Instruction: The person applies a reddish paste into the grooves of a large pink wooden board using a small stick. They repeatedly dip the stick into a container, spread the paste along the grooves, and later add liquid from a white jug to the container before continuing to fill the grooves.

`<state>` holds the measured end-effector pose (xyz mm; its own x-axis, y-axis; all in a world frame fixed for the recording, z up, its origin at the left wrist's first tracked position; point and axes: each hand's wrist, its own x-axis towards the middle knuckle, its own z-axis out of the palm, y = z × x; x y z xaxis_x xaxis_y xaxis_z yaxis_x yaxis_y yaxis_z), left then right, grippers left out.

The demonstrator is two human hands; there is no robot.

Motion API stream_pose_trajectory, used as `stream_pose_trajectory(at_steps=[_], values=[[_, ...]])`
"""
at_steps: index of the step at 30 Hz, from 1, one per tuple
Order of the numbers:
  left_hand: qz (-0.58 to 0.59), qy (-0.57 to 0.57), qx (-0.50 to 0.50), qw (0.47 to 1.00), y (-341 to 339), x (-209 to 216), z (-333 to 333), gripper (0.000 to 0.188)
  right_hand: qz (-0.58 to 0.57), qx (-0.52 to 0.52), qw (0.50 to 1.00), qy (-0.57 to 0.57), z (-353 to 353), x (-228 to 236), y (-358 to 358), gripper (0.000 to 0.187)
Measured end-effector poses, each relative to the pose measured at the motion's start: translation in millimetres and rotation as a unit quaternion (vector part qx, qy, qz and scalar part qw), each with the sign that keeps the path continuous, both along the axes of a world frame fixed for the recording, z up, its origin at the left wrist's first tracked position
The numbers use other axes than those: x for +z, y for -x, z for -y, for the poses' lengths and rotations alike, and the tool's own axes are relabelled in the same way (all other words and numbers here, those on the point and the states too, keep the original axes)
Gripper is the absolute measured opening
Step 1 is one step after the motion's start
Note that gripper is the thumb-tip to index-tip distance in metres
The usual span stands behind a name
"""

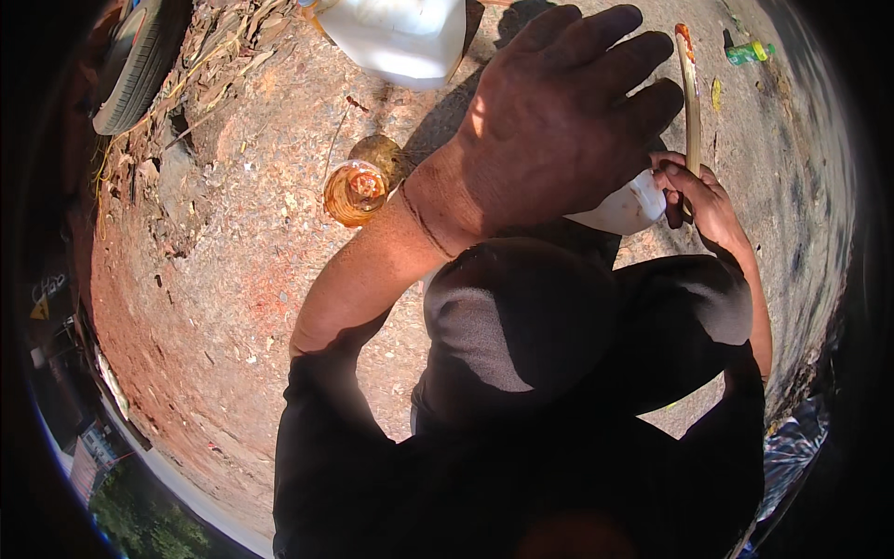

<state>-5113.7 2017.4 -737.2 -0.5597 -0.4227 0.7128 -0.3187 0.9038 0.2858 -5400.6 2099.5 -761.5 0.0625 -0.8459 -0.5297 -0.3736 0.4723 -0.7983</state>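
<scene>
My left hand [568, 121] is raised close in front, its back showing and its fingers stretched and slightly apart. What lies under its palm is hidden. Lower and to the right, my right hand [703, 200] has its fingers closed round a pale wooden stick [692, 102], which points up and carries an orange-red smear on its tip. Against those fingers is a white plastic container [633, 205], partly covered by my left hand. A clear cup [354, 194] coated with orange-brown stuff stands on the ground left of my left wrist.
A large white plastic jug [400, 42] stands at the far side. Beyond on the left are a tyre [140, 70] and dry leaves [223, 65]. A green bottle [750, 53] lies at the far right. My bent knees [521, 317] are just below my hands.
</scene>
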Motion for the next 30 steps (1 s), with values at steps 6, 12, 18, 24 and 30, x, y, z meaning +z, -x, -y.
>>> stream_pose_trajectory(at_steps=[6, 12, 18, 24, 30], values=[[-0.172, -0.393, 0.294, 0.854, -92, -45, -46, 0.04, 0.015, 0.019, 0.998, 0.05, 10, -8, 6, 0.036], [0.11, -0.476, 0.34, 0.804, -84, -172, -81, 0.068, -0.072, -0.001, 0.992, 0.102, 23, -16, 14, 0.044], [0.148, -0.414, 0.31, 0.843, -49, -237, -54, 0.072, -0.088, 0.007, 0.99, 0.108, 22, -20, 34, 0.04], [0.275, -0.344, 0.286, 0.851, -34, -263, -23, 0.045, -0.138, -0.037, 0.981, 0.128, 14, -25, 30, 0.044], [0.356, -0.324, 0.253, 0.839, -28, -275, -15, 0.041, -0.165, -0.038, 0.976, 0.141, 15, -30, 30, 0.045]])
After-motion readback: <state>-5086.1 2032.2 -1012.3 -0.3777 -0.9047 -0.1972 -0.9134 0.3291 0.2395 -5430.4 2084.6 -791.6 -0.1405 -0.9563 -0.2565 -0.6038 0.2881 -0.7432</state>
